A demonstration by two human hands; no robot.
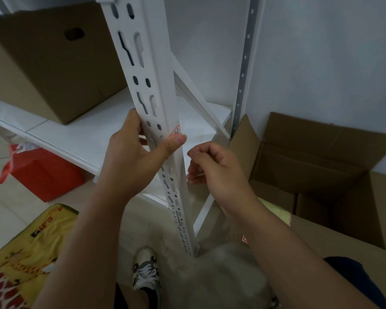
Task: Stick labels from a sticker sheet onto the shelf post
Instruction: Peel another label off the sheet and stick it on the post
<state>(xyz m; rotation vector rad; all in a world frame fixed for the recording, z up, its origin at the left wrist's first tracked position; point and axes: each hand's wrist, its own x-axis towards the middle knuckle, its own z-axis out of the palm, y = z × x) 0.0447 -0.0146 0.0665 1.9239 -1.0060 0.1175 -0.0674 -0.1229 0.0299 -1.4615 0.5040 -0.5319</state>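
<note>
Left hand (pixel 129 152) grips white shelf post (pixel 156 103), thumb pressing red-bordered label (pixel 176 131) on post's front edge. Right hand (pixel 218 166) beside post, fingers loosely curled, holding nothing visible.

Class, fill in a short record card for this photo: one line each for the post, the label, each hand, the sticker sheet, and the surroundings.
post: white slotted shelf post, upright
label: red-bordered label on the post's edge
left hand: left hand wraps the post, thumb pressing the label
right hand: right hand beside the post, fingers curled; contents unclear
sticker sheet: yellowish sticker sheet on the open cardboard box
surroundings: closed cardboard box on the shelf, red bag on the floor
</note>
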